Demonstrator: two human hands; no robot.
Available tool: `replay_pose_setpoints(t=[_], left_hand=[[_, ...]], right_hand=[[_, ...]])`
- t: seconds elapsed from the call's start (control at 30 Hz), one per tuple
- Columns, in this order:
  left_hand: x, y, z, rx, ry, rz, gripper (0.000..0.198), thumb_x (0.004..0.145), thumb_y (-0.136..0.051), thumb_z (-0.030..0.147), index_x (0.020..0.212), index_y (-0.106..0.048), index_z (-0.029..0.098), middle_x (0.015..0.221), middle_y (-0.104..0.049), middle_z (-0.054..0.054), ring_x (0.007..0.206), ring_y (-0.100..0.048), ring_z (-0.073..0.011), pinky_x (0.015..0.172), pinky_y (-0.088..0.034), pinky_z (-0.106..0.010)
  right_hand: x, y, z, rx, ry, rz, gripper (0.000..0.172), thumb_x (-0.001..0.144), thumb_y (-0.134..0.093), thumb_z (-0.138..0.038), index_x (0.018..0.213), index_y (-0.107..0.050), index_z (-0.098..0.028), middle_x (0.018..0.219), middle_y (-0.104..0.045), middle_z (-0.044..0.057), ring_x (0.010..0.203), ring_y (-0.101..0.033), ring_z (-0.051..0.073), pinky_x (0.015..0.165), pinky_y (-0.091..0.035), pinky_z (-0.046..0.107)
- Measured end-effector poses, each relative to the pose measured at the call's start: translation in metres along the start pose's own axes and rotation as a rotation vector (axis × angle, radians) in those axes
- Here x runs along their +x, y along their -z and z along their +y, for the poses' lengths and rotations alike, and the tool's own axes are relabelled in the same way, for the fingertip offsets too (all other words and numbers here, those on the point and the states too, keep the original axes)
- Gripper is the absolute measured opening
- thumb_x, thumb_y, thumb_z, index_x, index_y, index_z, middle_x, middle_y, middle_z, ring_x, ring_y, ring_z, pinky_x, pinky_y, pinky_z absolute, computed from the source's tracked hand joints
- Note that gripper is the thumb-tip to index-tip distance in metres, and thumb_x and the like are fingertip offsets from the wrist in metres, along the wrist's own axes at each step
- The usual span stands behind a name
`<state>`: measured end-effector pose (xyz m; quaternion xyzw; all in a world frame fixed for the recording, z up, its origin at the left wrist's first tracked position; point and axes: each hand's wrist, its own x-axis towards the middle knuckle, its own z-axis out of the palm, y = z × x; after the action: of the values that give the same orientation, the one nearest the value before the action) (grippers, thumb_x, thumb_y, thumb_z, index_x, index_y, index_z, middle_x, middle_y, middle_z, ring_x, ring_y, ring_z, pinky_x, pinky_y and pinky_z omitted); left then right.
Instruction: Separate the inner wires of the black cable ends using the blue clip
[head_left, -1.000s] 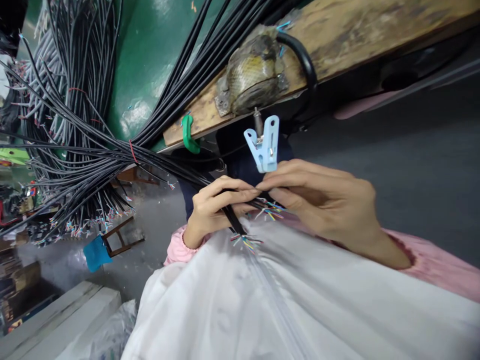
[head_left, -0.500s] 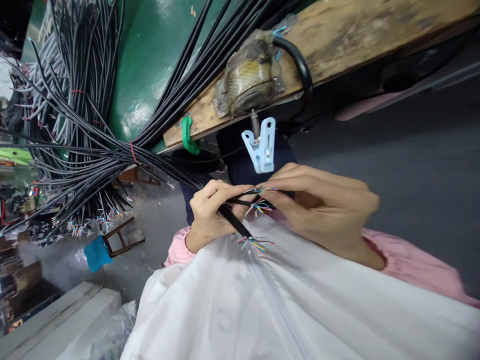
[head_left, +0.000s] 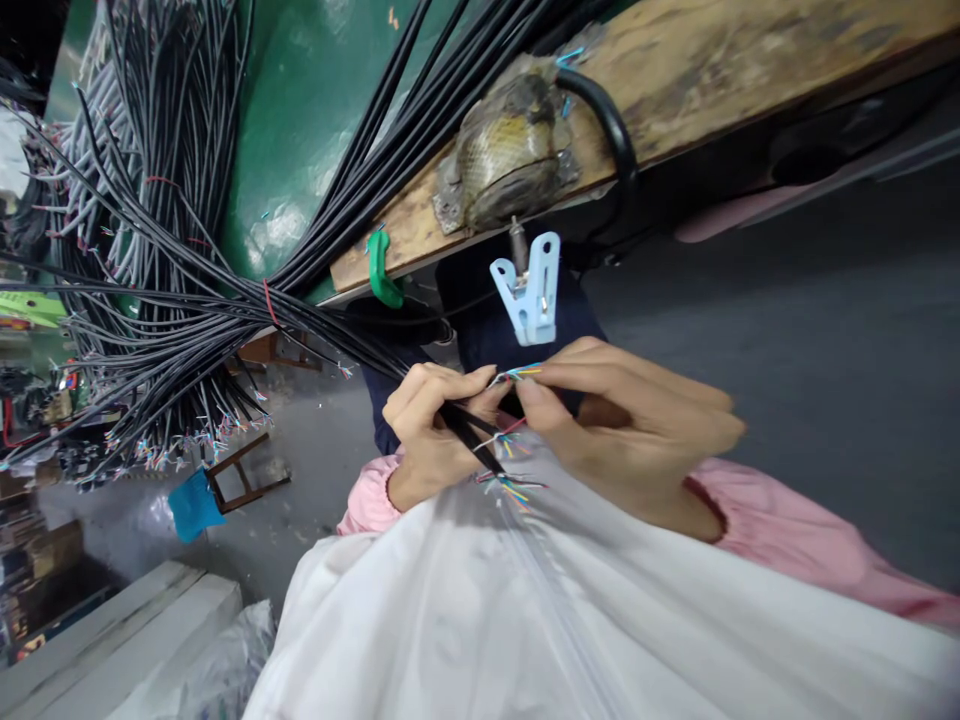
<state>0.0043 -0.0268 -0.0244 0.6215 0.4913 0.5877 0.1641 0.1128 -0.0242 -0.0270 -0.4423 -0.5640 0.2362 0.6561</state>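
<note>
Under the wooden bench edge [head_left: 675, 80] I see my left hand [head_left: 427, 435] closed around black cables [head_left: 471, 436]; right hand [head_left: 637, 425] pinches their coloured wires [head_left: 520, 372].

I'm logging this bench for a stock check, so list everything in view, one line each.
cable bundle: many, black, fanning from upper left toward the hands
grey cables: many, grey, far upper left
wooden plank: one, brown, across the top
taped lump: one, yellowish-grey, on the plank's edge
clip: one, light blue, hanging below the lump
hook: one, green, at the plank's lower edge
white sheet: one, white, across the bottom
held cables: a few, black, in the left hand
coloured wires: several, mixed colours, at the right fingertips
sleeves: two, pink, at the wrists
left hand: closed on held cables
right hand: pinching coloured wires
</note>
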Motion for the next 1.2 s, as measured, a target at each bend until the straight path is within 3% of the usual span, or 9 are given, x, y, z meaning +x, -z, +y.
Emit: replay_pose_setpoints(t=[0.13, 0.23, 0.37, 0.53, 0.73, 0.93, 1.03, 1.13, 1.2], left_hand=[[0.0, 0.003, -0.001, -0.002, 0.029, -0.019, 0.011, 0.08, -0.079, 0.028, 0.076, -0.073, 0.019, 0.062, -0.065, 0.002, 0.051, -0.059, -0.0088, 0.047, -0.044, -0.023], [0.0, 0.007, -0.001, 0.036, 0.062, -0.041, 0.01, 0.083, -0.076, 0.028, 0.08, -0.074, 0.019, 0.066, -0.068, 0.002, 0.054, -0.06, -0.0079, 0.049, -0.045, -0.021], [0.002, 0.008, -0.001, 0.028, 0.052, -0.072, 0.008, 0.081, -0.078, 0.025, 0.081, -0.074, 0.018, 0.067, -0.068, 0.002, 0.056, -0.059, -0.0076, 0.051, -0.045, -0.021], [0.002, -0.002, -0.007, -0.039, -0.013, -0.038, 0.01, 0.078, -0.081, 0.024, 0.078, -0.072, 0.019, 0.062, -0.063, 0.004, 0.054, -0.059, -0.0081, 0.051, -0.047, -0.022], [0.003, -0.013, -0.018, -0.044, -0.133, 0.041, 0.011, 0.081, -0.078, 0.025, 0.075, -0.069, 0.021, 0.061, -0.063, 0.003, 0.053, -0.06, -0.0098, 0.049, -0.046, -0.025], [0.002, -0.019, -0.024, -0.048, -0.186, 0.041, 0.015, 0.081, -0.079, 0.028, 0.073, -0.068, 0.021, 0.058, -0.061, 0.004, 0.051, -0.058, -0.0097, 0.047, -0.045, -0.024], [-0.001, -0.01, -0.029, -0.037, -0.167, -0.074, 0.017, 0.082, -0.077, 0.029, 0.071, -0.067, 0.02, 0.058, -0.059, 0.004, 0.053, -0.058, -0.0097, 0.049, -0.046, -0.024], [0.006, 0.009, -0.028, 0.022, -0.109, -0.377, 0.014, 0.086, -0.073, 0.032, 0.082, -0.071, 0.02, 0.069, -0.065, 0.002, 0.061, -0.063, -0.0096, 0.056, -0.051, -0.023], [0.017, 0.022, -0.022, 0.037, -0.096, -0.58, 0.014, 0.088, -0.071, 0.032, 0.094, -0.073, 0.019, 0.08, -0.071, -0.001, 0.068, -0.068, -0.0096, 0.06, -0.053, -0.021]], right_hand=[[0.001, 0.003, 0.004, -0.055, 0.125, -0.034, 0.022, 0.078, -0.066, -0.001, 0.078, -0.065, -0.023, 0.064, -0.064, -0.001, 0.054, -0.057, 0.011, 0.05, -0.05, 0.025], [0.002, 0.006, 0.004, -0.035, 0.119, -0.062, 0.021, 0.079, -0.066, -0.002, 0.08, -0.066, -0.023, 0.065, -0.063, -0.001, 0.054, -0.056, 0.011, 0.05, -0.049, 0.025], [0.002, 0.01, 0.0, 0.036, -0.134, -0.047, 0.018, 0.085, -0.064, -0.008, 0.082, -0.071, -0.025, 0.07, -0.067, -0.001, 0.058, -0.06, 0.01, 0.054, -0.049, 0.025], [0.005, 0.015, -0.001, 0.266, -0.486, -0.19, 0.015, 0.086, -0.066, -0.016, 0.084, -0.076, -0.027, 0.082, -0.075, 0.0, 0.071, -0.07, 0.013, 0.059, -0.055, 0.024], [0.008, 0.023, 0.004, 0.343, -0.602, -0.238, 0.007, 0.087, -0.072, -0.033, 0.085, -0.079, -0.032, 0.085, -0.074, 0.0, 0.08, -0.069, 0.013, 0.071, -0.056, 0.026], [0.005, 0.022, 0.01, 0.522, -0.857, -0.256, 0.028, 0.079, -0.076, -0.051, 0.084, -0.075, -0.024, 0.089, -0.07, 0.002, 0.075, -0.068, 0.014, 0.065, -0.055, 0.027], [0.004, 0.022, 0.018, 0.268, -0.547, -0.266, 0.013, 0.088, -0.068, -0.032, 0.08, -0.07, -0.023, 0.081, -0.068, 0.002, 0.071, -0.066, 0.014, 0.061, -0.053, 0.027], [0.008, 0.027, 0.023, -0.086, -0.086, -0.245, 0.015, 0.09, -0.06, -0.016, 0.079, -0.065, -0.026, 0.076, -0.066, 0.003, 0.072, -0.063, 0.017, 0.062, -0.052, 0.032], [0.015, 0.032, 0.023, -0.22, 0.126, -0.299, 0.018, 0.09, -0.058, -0.013, 0.083, -0.064, -0.028, 0.078, -0.067, 0.003, 0.073, -0.061, 0.019, 0.064, -0.053, 0.035]])
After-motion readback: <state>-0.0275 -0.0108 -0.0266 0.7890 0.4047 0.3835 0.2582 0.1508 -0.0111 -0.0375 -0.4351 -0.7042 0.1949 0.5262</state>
